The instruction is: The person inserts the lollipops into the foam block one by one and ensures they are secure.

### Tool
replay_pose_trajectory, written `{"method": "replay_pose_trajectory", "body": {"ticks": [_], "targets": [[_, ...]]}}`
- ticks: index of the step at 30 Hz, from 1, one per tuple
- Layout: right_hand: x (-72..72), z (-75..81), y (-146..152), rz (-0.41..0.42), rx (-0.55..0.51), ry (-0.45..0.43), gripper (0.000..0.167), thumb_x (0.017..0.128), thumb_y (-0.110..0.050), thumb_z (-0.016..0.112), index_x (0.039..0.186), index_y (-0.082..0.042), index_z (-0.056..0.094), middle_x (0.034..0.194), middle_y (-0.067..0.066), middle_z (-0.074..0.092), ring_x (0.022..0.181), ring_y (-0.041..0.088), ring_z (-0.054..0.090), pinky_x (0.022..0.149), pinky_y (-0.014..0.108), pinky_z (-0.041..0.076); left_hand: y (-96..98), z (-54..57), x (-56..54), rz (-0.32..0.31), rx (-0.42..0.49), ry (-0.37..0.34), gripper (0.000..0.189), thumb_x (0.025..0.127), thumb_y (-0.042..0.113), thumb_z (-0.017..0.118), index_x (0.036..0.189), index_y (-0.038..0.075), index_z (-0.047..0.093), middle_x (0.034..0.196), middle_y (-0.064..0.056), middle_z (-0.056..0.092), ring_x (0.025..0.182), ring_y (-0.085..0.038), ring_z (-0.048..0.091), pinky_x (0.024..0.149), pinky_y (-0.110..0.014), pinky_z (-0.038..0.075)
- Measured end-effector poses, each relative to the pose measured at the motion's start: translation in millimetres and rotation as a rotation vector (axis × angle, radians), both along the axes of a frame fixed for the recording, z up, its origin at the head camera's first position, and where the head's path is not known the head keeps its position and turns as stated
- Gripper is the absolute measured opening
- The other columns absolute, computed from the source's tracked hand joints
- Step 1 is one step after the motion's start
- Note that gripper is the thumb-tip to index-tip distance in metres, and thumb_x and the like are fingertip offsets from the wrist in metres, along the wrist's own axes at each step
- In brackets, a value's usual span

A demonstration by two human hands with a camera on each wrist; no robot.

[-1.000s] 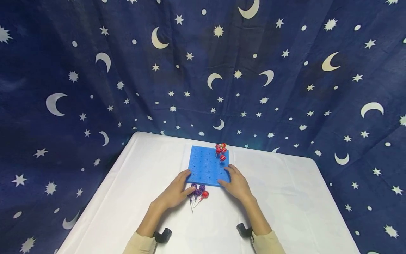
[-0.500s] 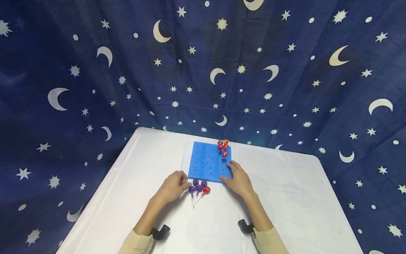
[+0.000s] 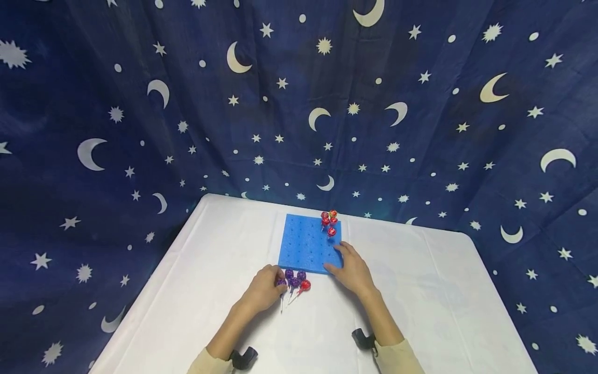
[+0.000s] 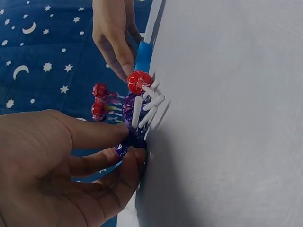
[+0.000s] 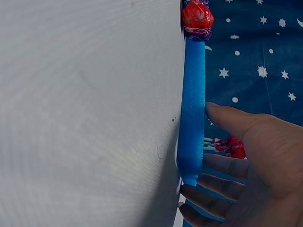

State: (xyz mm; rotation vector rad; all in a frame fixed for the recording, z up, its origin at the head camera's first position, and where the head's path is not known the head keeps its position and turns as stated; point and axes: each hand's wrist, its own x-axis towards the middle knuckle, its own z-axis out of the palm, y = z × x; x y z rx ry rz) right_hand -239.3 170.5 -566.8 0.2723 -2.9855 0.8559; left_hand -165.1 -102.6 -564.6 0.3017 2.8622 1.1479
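My left hand (image 3: 263, 290) pinches the leftmost purple-wrapped lollipop (image 4: 121, 150) between thumb and fingertips; its white stick points toward me. Several other purple lollipops (image 3: 301, 275) and one red lollipop (image 3: 305, 285) lie beside it on the table, at the near edge of a blue foam board (image 3: 303, 246) dotted with small holes. My right hand (image 3: 354, 270) rests with loosely bent fingers at the board's near right corner, thumb by the front edge. Several red-wrapped lollipops (image 3: 331, 231) stand upright in the board's far right part.
A white cloth covers the table (image 3: 420, 291), which reaches back to a dark blue curtain (image 3: 280, 114) with moons and stars. The board sits near the table's far edge. A black wrist mount (image 3: 244, 358) is on the left wrist, another (image 3: 363, 339) on the right.
My left hand first drew back from the board's left edge, then came to the leftmost purple lollipop and took hold of it. The right hand stayed at the board.
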Motion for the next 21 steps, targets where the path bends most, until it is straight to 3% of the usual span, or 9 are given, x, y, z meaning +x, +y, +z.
{"method": "replay_pose_trajectory", "body": {"ticks": [10, 16, 21], "targets": [[0.6, 2.0, 1.1, 0.005, 0.006, 0.001, 0.074, 0.091, -0.046, 0.08, 0.148, -0.007, 0.056, 0.159, 0.019, 0.046, 0.146, 0.042, 0.044, 0.115, 0.062, 0.041, -2.8, 5.1, -2.9, -0.023, 0.032, 0.05, 0.019, 0.085, 0.002, 0.073, 0.103, 0.004, 0.066, 0.087, -0.002, 0.056, 0.072, -0.012, 0.051, 0.058, -0.023, 0.048], [0.6, 2.8, 1.5, 0.005, 0.015, -0.001, 0.073, 0.091, -0.047, 0.08, 0.148, -0.007, 0.057, 0.159, 0.018, 0.046, 0.146, 0.041, 0.044, 0.115, 0.062, 0.041, -4.7, 9.7, -5.8, -0.038, 0.08, 0.074, 0.021, 0.085, 0.002, 0.074, 0.105, 0.007, 0.067, 0.095, -0.004, 0.063, 0.075, -0.009, 0.055, 0.061, -0.022, 0.051], [0.9, 2.7, 2.0, 0.007, 0.017, 0.003, 0.073, 0.091, -0.047, 0.08, 0.147, -0.006, 0.057, 0.159, 0.019, 0.046, 0.146, 0.042, 0.044, 0.115, 0.062, 0.041, -3.7, 13.7, -7.2, -0.024, 0.159, 0.162, 0.023, 0.086, 0.0, 0.077, 0.105, 0.009, 0.068, 0.095, -0.003, 0.065, 0.075, -0.009, 0.057, 0.063, -0.022, 0.053]]}}
